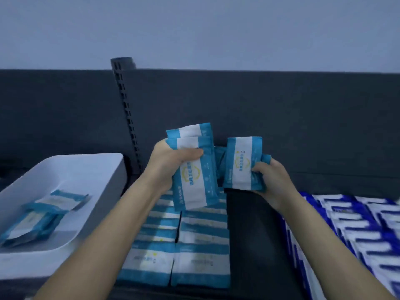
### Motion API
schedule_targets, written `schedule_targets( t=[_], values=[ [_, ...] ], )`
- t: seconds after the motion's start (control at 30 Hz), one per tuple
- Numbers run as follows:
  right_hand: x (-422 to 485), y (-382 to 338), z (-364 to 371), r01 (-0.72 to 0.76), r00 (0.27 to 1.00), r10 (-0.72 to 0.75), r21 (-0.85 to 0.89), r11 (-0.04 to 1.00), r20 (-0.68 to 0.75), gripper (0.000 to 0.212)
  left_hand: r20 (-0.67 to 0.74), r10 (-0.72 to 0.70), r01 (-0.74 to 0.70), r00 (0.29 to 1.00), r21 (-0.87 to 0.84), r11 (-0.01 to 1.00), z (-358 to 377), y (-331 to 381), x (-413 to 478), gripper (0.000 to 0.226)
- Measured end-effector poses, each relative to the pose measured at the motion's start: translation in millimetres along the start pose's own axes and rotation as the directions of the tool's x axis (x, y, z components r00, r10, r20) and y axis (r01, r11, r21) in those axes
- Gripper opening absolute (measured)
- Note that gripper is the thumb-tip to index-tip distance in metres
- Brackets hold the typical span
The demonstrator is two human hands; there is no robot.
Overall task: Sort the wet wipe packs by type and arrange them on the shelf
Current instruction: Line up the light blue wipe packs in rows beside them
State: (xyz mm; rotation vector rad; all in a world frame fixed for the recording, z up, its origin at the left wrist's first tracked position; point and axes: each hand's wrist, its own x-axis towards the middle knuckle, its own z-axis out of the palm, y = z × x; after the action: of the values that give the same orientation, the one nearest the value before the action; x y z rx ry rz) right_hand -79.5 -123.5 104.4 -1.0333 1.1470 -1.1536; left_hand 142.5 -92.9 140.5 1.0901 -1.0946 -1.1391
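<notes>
Left hand (173, 163) is gripping two light-blue packs (194, 180) stacked face to face, thumb curling across the front one, fingers behind. Their long axis is running near vertical, top leaning slightly left, printed face toward the camera, with the rear one sticking up above the front one. Right hand (272, 180) is pinching a single light-blue pack (239, 163) at its right edge, thumb on the face, fingers wrapping behind (a blue fold is showing at the fingertips, can't tell if it's a second pack); its long axis is also standing near upright. Both lots are hanging in the air above the shelf (249, 234), close together; can't tell if they're touching. Below them, rows of light-blue packs (184, 245) are lying flat on the shelf in two columns, overlapping like shingles, long axes running left-right. A bare dark strip of shelf is sitting between those and the dark-blue packs (357, 234), which are filling the right side in overlapping rows. On the left, a white tray (104, 169) is holding a few loose packs (43, 213) of the light-blue kind, lying flat and askew. A dark back panel (281, 115) and a slotted upright (127, 118) are standing behind.
</notes>
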Motion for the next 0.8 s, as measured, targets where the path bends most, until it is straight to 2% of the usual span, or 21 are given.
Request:
schedule_targets(
  t=[0.33,0.43,0.47,0.5,0.53,0.57,0.6,0.63,0.67,0.73,0.77,0.8],
  values=[
    [27.4,57.4,-155.1,-0.175,0.949,0.113,-0.193,0.966,-0.295,0.014,0.174,-0.231,0.208,0.957,0.142,0.968,108.8,-87.8,28.0,0.019],
    [32.0,67.0,-179.0,-0.224,0.937,0.097,-0.367,0.903,-0.335,0.014,0.21,-0.268,0.241,0.94,0.145,0.96,120.8,-100.2,30.2,0.02],
    [32.7,70.0,-184.2,-0.23,0.938,0.045,-0.52,0.823,-0.343,0.017,0.227,-0.274,0.247,0.934,0.142,0.959,123.4,-103.3,30.6,0.02],
    [32.4,71.7,-187.7,-0.221,0.938,-0.051,-0.702,0.677,-0.343,0.02,0.249,-0.278,0.25,0.928,0.136,0.959,125.5,-105.4,30.8,0.021],
    [32.4,73.0,-189.1,-0.191,0.93,-0.19,-0.856,0.481,-0.314,0.024,0.271,-0.278,0.253,0.922,0.124,0.959,127.1,-107.0,30.5,0.021],
    [32.5,74.4,-187.6,-0.141,0.913,-0.328,-0.942,0.306,-0.243,0.029,0.293,-0.276,0.255,0.916,0.109,0.961,128.6,-108.5,30.3,0.022],
    [31.2,72.2,-181.4,-0.077,0.892,-0.417,-0.969,0.236,-0.172,0.034,0.313,-0.271,0.254,0.91,0.093,0.963,129.0,-109.7,30.2,0.023],
    [30.6,66.9,-173.1,-0.016,0.895,-0.427,-0.967,0.254,-0.127,0.037,0.334,-0.266,0.254,0.905,0.079,0.964,129.4,-110.2,30.2,0.024],
    [32.2,63.1,-165.3,0.042,0.914,-0.391,-0.937,0.347,-0.104,0.04,0.352,-0.263,0.255,0.898,0.069,0.965,129.0,-110.7,30.4,0.025],
    [34.0,56.4,-148.2,-0.028,0.989,-0.097,-0.793,0.609,-0.109,0.049,0.394,-0.25,0.248,0.885,0.057,0.967,127.4,-111.1,31.7,0.026],
    [34.2,55.4,-140.8,-0.125,0.992,0.085,-0.665,0.737,-0.092,0.054,0.411,-0.243,0.245,0.878,0.049,0.968,125.8,-111.7,32.7,0.028],
    [34.5,55.2,-134.6,-0.252,0.965,0.256,-0.485,0.838,-0.059,0.052,0.423,-0.24,0.246,0.874,0.041,0.968,123.0,-112.6,33.8,0.028]
  ],
)
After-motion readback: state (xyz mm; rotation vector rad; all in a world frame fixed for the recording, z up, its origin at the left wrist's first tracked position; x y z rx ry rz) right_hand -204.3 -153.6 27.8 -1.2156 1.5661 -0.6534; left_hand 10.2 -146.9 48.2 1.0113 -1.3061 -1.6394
